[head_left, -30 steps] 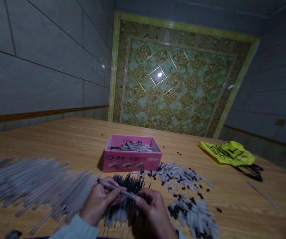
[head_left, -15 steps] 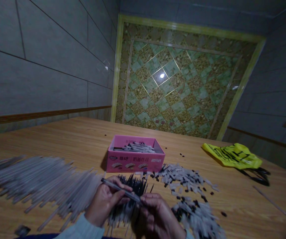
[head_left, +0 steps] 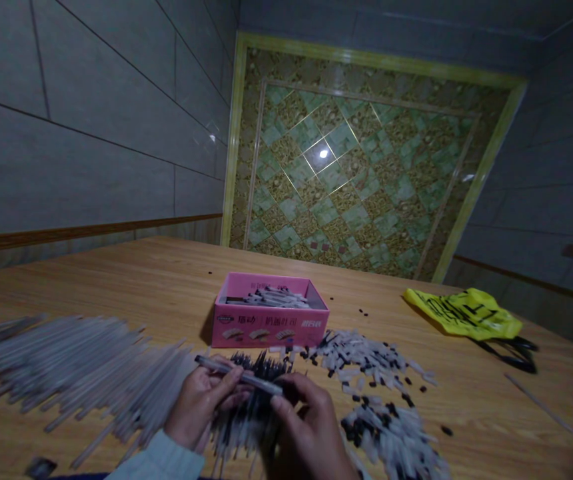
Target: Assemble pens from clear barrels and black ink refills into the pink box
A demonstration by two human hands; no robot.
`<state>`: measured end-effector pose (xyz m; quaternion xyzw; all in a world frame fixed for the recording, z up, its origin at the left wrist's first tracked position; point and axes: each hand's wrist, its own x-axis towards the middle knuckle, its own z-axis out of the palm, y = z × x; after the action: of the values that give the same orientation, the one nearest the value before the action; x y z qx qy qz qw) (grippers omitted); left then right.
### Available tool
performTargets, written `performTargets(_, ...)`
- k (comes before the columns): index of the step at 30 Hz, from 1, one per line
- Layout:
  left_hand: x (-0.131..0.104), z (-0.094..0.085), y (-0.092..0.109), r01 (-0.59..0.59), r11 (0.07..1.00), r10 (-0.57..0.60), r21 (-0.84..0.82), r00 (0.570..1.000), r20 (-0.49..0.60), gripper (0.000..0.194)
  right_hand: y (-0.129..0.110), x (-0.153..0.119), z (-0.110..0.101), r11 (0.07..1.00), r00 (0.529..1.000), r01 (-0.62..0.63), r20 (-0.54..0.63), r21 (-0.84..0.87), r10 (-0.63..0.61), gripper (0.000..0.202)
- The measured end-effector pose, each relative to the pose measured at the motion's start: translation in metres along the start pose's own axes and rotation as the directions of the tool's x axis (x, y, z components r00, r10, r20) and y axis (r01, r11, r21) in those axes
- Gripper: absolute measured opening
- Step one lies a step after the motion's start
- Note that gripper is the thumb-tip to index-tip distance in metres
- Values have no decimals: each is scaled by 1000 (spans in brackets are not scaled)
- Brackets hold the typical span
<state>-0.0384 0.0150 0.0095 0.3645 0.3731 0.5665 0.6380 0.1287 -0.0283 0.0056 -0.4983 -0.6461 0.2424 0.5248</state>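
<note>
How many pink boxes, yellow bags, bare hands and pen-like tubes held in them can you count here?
Pink box: 1
Yellow bag: 1
Hands: 2 (left hand, right hand)
Pen-like tube being held: 1
Total: 5

Homelike room, gray tiled walls (head_left: 106, 147), yellow-framed green tile panel (head_left: 366, 180), wood-grain tabletop (head_left: 161, 280)

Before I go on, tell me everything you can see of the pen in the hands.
The pen is slim and straight, its greyish barrel plastic-looking, its left end dark. It slants down to the right in the picture, above dark-tipped sticks. The left hand grips it; the right hand is at its lower end. Blur hides finer detail.
</note>
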Motion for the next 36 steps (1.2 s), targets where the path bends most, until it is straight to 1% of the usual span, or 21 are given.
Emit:
performTargets(2, 1, -1, -2, 36, 999, -36, -21, 999, -17, 36, -2, -1, -4, 978, 996, 85, 21, -189, -82, 12)
performTargets(4, 2, -2, -4, 60, 997, -61, -41, 998, -24, 38, -2, -2, -5, 944, 990, 141, 48, -298, -133, 12)
performTargets(7, 2, -1, -7, 69, 996, -71, -63, 997, -29, 39, 1, -4, -5, 915, 983, 185, 65, -358, -173, 12)
performTargets(10, 0, 0, -8, 59, 996, -61, -62, 998, -28, 39, 1, -5, -3, 922, 984, 176, 50, -346, -170, 13)
performTargets(13, -1, 1, -8, 44, 998, -44, -43, 999, -14, 38, -2, -5, -2, 957, 995, 98, 17, -273, -97, 13)
performTargets(16, -1, 0, -9, 10, 1000, -9, -15, 1000, 4, 36, -3, -3, -1, 988, 999, -44, -32, -145, 40, 15)
performTargets(18, -1, 0, -9, -25, 1000, 25, 10, 999, 32, 34, -2, -2, -1, 991, 992, -123, -34, -59, 121, 18)
performTargets(20, -1, -1, -9, -53, 998, 51, 32, 997, 63, 33, 0, 0, -1, 984, 984, -177, -7, 16, 177, 20)
performTargets(23, 0, -2, -7, -88, 995, 82, 53, 992, 100, 31, -2, 2, -2, 965, 972, -234, 48, 120, 230, 21)
performTargets(25, 0, -3, -4, -93, 993, 82, 79, 987, 138, 30, -3, 3, -5, 938, 956, -287, 115, 195, 269, 24)
performTargets(28, -1, -2, -1, -85, 988, 58, 130, 978, 198, 29, -5, 5, -8, 885, 919, -377, 227, 273, 321, 29)
performTargets(30, -1, -1, -1, -96, 988, 74, 120, 982, 174, 30, -4, 4, -8, 869, 912, -396, 239, 295, 334, 33)
performTargets(32, -3, 1, -4, -119, 989, 108, 91, 987, 115, 32, -3, 4, -7, 855, 908, -409, 235, 320, 346, 35)
performTargets(34, -4, 3, -6, -138, 988, 131, 77, 988, 80, 32, -4, 3, -5, 819, 892, -446, 250, 362, 376, 35)
performTargets(36, -6, 4, -7, -154, 986, 149, 64, 986, 73, 31, -4, 3, -2, 769, 871, -490, 261, 411, 416, 34)
